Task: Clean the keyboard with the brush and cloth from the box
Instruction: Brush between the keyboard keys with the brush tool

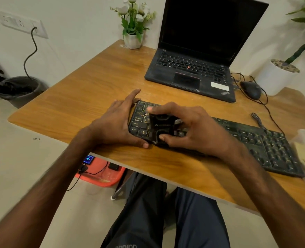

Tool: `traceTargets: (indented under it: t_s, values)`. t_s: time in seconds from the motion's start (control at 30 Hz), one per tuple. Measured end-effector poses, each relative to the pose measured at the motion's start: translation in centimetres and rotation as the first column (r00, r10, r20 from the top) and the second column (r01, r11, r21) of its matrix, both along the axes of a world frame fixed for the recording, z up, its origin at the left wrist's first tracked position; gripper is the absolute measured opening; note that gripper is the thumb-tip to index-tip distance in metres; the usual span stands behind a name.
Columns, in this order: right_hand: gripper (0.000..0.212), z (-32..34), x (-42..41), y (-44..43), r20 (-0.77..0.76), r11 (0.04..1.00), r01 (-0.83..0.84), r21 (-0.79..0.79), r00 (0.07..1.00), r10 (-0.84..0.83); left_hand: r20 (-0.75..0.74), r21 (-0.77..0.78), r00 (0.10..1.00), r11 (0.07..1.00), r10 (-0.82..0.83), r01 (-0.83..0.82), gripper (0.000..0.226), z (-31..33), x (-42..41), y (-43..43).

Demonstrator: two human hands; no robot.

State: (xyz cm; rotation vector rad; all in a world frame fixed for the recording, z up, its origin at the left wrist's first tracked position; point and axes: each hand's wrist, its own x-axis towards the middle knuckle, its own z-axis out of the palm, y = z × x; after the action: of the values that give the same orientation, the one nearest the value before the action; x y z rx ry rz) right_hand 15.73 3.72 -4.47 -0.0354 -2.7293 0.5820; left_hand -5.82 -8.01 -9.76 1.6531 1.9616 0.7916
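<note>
We are clasping the keyboard (255, 138) end with our left hand (115, 120), our right hand (196, 127) fingers (166, 108) gripping the black brush (161, 126) over the keys

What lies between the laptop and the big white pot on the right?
A black mouse lies there on the table; the head view shows it.
</note>
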Motion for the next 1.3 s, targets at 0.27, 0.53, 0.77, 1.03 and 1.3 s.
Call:
traceTargets:
  t_s: [0.27, 0.53, 0.77, 1.03, 1.3]
  values:
    - [0.057, 0.3, -0.3, -0.1, 0.028, 0.999, -0.033, -0.034, 0.999, 0.034, -0.005, 0.015, 1.000, 1.000, -0.001, 0.001, 0.150, 0.1, 0.1, -0.1]
    - [0.061, -0.4, -3.2, -0.6, -0.154, 0.953, 0.007, -0.304, 0.987, -0.056, 0.114, 0.033, 0.993, 0.999, -0.030, 0.027, 0.156, -0.5, -1.1, 0.6]
    - [0.060, -1.1, -5.2, 2.2, -0.210, 0.961, 0.192, -0.197, 0.950, -0.232, 0.217, 0.020, 0.976, 1.000, -0.019, 0.015, 0.160, -0.4, -1.6, 0.8]
    - [0.061, -1.5, -5.8, 0.6, -0.126, 0.986, 0.041, -0.162, 0.990, -0.062, 0.191, 0.055, 0.981, 0.998, -0.034, 0.024, 0.160, -0.9, -1.7, 1.3]
    - [0.062, -2.2, -6.3, 0.6, -0.193, 0.954, -0.044, -0.298, 0.981, -0.015, 0.197, 0.136, 0.976, 0.988, -0.096, 0.070, 0.140, -1.5, -1.8, 1.4]
